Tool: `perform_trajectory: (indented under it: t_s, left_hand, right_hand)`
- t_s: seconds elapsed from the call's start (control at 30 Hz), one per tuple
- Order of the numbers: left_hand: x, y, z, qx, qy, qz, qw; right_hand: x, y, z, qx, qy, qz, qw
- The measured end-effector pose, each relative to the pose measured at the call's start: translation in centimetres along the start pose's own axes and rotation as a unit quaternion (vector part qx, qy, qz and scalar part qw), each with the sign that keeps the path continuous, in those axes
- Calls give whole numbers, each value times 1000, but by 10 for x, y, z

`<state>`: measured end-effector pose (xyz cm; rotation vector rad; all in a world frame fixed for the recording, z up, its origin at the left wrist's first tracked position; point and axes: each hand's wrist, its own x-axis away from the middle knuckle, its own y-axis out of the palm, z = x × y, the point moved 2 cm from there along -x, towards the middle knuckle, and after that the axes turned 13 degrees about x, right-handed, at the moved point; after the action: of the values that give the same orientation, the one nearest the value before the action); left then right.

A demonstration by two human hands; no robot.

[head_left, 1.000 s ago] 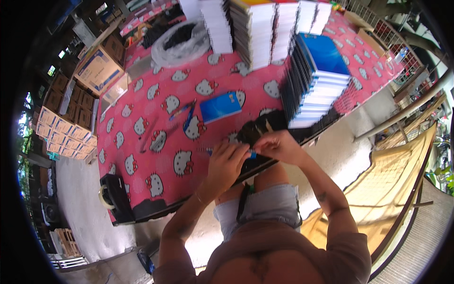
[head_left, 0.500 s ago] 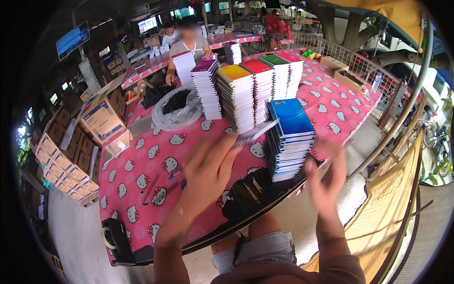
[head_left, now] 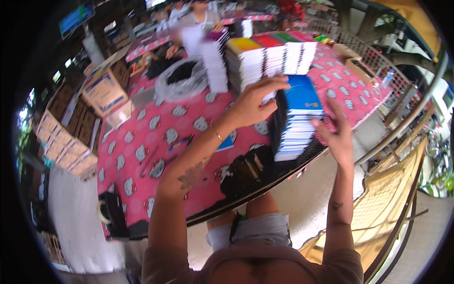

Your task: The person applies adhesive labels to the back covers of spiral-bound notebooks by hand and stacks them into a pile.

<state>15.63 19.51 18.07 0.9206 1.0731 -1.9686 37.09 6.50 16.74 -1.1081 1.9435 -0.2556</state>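
Note:
A stack of blue spiral notebooks stands near the table's front edge, its top cover lying flat. My left hand is at the stack's far left side, fingers bent over the top notebook's edge and thumb curled below them. Beside the right side of the stack, my right hand is open, fingers apart and thumb close to the page edges. Another blue item lies on the table, partly hidden by my left forearm.
Notebook stacks with yellow, red and other covers stand behind. A clear plastic bag with black contents lies left of them. A tape dispenser sits at the near left corner. Across the table is another person. Cartons stand at left.
My left hand has carried a notebook from left of the stack onto its top. The top cover's emblem now sits at the near right corner. My right hand has moved up alongside the stack.

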Motion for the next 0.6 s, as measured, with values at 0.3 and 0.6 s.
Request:
perform_trajectory:
  t_s: [0.3, 0.6]
  left_hand:
    - [272, -50, 0, -467, -168, -204, 844]
    - [225, -7, 69, -335, -156, -102, 923]
  right_hand:
    - [104, 19, -42, -141, -246, 24, 959]
    - [141, 197, -1, -179, -58, -144, 972]
